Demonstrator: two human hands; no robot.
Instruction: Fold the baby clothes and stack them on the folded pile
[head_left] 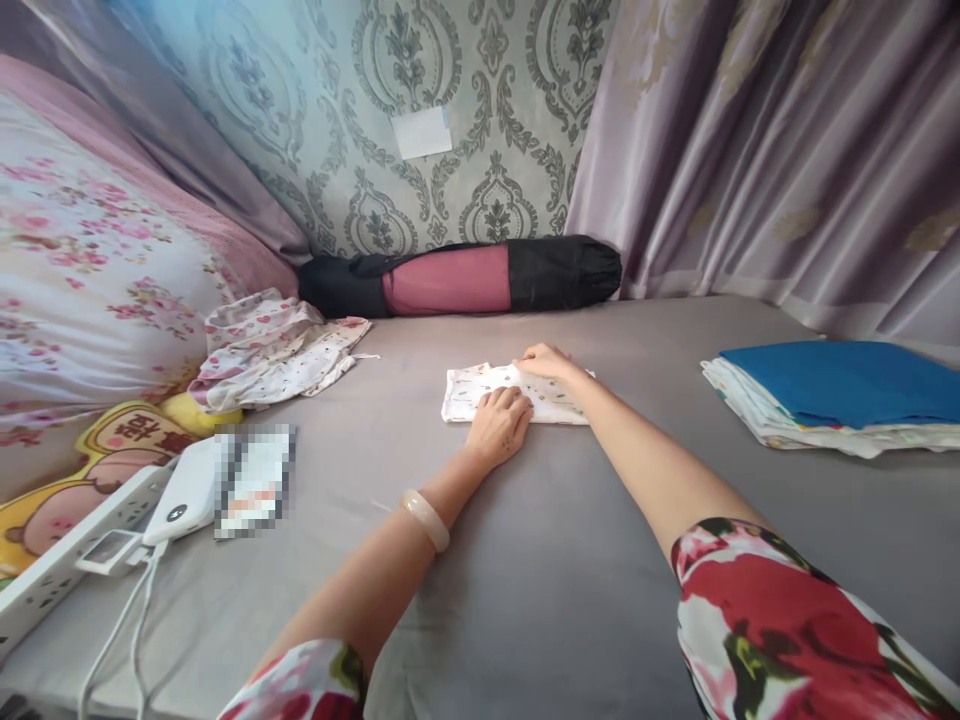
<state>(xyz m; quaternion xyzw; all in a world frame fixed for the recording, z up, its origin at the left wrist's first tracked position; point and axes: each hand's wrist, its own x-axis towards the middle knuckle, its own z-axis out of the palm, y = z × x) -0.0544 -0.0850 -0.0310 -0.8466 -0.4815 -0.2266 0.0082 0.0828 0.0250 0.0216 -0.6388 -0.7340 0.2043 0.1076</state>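
A small white printed cloth (pixel 466 392), folded into a rectangle, lies on the grey sheet (pixel 570 540) ahead of me. My left hand (pixel 501 422) rests flat on its near edge, fingers stretched out and pressing down. My right hand (pixel 545 361) lies on the cloth's far edge with fingers curled over the fabric; whether it pinches the cloth I cannot make out. A pale bangle (pixel 426 518) sits on my left wrist.
A crumpled heap of printed clothes (pixel 274 348) lies at the left. A black and pink roll bag (pixel 461 277) rests against the patterned wall. Folded cloths topped by a blue one (pixel 847 385) are stacked at right. A power bank (pixel 187 490), cables and power strip (pixel 67 550) sit at lower left.
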